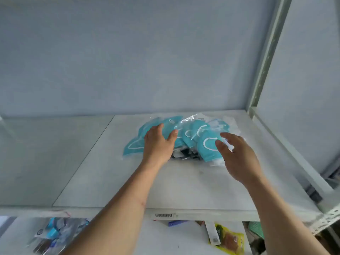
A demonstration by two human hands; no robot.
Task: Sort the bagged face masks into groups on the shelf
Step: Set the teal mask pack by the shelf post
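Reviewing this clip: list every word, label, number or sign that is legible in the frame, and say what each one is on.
No text here can be read.
White barcode sticker on the front edge of the pale grey shelf: bars visible, digits too small.
Yellow snack packet on the lower level: print blurred.
White tag beside it: too small.
Round dark label on the clear bagged item at lower left: blurred.
Clear bags of teal face masks: no legible print.

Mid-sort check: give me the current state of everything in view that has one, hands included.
Pile of clear-bagged teal face masks: heaped, overlapping, unsorted, at the shelf's back.
Dark bagged masks: mostly buried under the teal ones.
White shelf board: front part bare.
Left hand: fingers spread, resting on the teal bags.
Right hand: open, at the pile's right edge; contact unclear.
Yellow snack packet: lying flat on the lower shelf.
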